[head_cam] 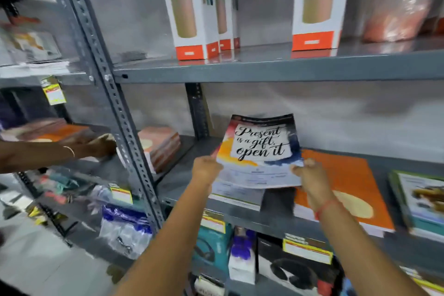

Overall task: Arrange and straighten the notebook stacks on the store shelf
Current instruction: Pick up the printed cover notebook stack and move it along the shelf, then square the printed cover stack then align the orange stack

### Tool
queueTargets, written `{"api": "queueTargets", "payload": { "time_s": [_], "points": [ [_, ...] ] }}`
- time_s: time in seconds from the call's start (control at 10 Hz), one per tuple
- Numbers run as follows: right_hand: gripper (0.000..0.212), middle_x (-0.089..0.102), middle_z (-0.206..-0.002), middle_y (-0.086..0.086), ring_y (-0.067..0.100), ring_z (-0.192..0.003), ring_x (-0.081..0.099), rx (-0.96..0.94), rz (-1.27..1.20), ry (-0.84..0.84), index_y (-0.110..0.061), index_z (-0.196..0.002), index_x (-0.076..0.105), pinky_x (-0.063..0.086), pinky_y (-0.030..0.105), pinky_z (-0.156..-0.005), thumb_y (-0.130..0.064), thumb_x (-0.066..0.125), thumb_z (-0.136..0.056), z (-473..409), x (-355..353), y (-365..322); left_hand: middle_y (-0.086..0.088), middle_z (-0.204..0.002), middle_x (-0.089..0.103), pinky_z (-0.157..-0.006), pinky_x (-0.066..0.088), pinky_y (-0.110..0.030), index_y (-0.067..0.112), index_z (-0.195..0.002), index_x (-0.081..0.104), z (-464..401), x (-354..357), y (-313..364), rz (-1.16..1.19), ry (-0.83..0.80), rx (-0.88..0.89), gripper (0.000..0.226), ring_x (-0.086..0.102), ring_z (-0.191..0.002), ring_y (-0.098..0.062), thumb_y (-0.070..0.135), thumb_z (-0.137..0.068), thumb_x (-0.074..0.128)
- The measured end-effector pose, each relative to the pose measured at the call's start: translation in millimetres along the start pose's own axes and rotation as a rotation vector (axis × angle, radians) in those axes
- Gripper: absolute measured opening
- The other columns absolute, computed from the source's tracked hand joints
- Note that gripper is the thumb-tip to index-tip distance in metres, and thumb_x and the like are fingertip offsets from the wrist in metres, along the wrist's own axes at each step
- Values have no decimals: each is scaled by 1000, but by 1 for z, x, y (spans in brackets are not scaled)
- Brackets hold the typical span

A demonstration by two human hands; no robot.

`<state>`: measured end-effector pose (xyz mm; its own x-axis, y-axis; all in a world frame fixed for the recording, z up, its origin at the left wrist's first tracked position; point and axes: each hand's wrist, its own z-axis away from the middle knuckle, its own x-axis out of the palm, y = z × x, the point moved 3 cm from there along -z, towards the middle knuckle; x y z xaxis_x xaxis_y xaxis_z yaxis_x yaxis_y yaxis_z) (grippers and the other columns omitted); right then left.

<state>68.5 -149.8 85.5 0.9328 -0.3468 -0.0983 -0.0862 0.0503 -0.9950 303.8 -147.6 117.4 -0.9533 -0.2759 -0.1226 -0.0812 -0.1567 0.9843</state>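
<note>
Right now, seen from the head camera, both hands hold 1 notebook (260,149) up off the middle shelf (182,190) of a grey metal rack. The left hand (206,168) pinches its near left corner, and the right hand (310,174) grips its near right edge, thumb on top. The cover tilts up toward the viewer and reads "Present is a gift, open it" on a white patch with orange, red and dark blue washes around it. A red thread circles the right wrist.

Under the raised notebook, a short stack (236,193) lies flat at the near edge of the shelf, partly hidden. Just to its right sits an orange notebook stack (346,182) with a pale circle on the cover, and further right a green-edged stack (418,199) runs off the frame. At the far left of the same shelf a striped orange stack (161,144) lies at an angle behind the upright post (115,108).

On the upper shelf stand 3 white and orange boxes (185,7). Left of the post, another person's hand (102,145), with a thin bangle on the wrist, rests on notebooks in the next bay; the view there is blurred.
</note>
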Motion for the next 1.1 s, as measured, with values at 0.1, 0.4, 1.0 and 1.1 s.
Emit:
{"api": "queueTargets", "payload": {
  "time_s": [0.1, 0.4, 1.0, 1.1],
  "points": [
    [34, 40, -61, 3, 17, -64, 38, 36, -6, -18, -9, -57, 41, 30, 29, -64, 2, 57, -85, 14, 59, 17, -1, -60, 42, -54, 33, -22, 19, -55, 41, -38, -43, -24, -241, -29, 1, 39, 38, -54, -13, -3, -84, 54],
    [36, 41, -60, 5, 21, -63, 39, 23, 343, 110, -10, -59, 40, 25, 27, -49, -20, 67, -80, 16, 94, 70, -15, -125, 55, -102, 39, -44, 8, -101, 66, -86, -68, -88, -505, -59, 72, 21, 46, -122, -35, 16, -84, 56],
    [64, 22, -147, -22, 6, -138, 19, 120, -118, -113, -38, -147, 12, 17, 35, -112, -49, 41, -90, 32, 112, 95, 23, -128, 48, -96, 37, -14, 37, -132, 42, -86, -67, -126, 102, -404, 28, 40, 47, -111, 11, 30, -93, 47],
    [74, 36, -120, -50, -19, -115, 38, 10, -87, -179, -46, -140, 19, 30, 12, -97, -32, 62, -81, 43, 104, 93, 35, -100, 65, -66, 47, 1, 37, -136, 31, -96, -80, -136, 91, -553, 91, 69, 61, -89, 18, 22, -79, 67]
  ]
}}
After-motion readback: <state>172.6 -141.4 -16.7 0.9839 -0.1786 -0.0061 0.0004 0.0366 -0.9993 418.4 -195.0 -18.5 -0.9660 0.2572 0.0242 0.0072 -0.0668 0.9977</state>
